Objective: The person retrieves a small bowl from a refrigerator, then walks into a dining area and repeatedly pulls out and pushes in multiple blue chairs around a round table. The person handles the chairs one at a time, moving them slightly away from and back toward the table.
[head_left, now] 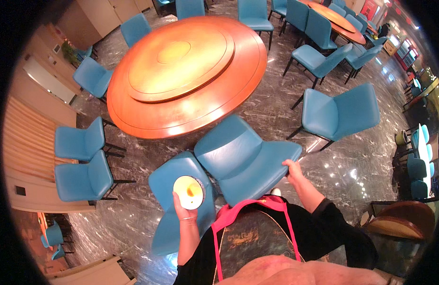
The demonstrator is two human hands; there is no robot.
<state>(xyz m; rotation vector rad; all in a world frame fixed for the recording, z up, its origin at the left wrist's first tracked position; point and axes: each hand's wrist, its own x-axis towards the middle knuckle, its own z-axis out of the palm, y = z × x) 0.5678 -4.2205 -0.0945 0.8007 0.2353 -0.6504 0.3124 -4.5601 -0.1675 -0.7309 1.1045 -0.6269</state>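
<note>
My left hand (182, 208) holds a round bowl (188, 192), pale inside with a brownish-yellow patch near its middle. The bowl is above the seat of a blue upholstered chair (169, 174). On the right, my right hand (293, 171) grips the outer edge of the backrest of a second blue chair (248, 160). This second chair stands directly in front of my body, its seat towards the round wooden table (241, 92) and close beside the first chair.
A raised wooden turntable (191, 67) sits on the table. Another blue chair (340, 110) stands to the right, and two chairs (86, 181) are at the left by the slatted wall panel (27, 139). The marbled floor (351, 178) is shiny. A second round table (333, 17) is farther back.
</note>
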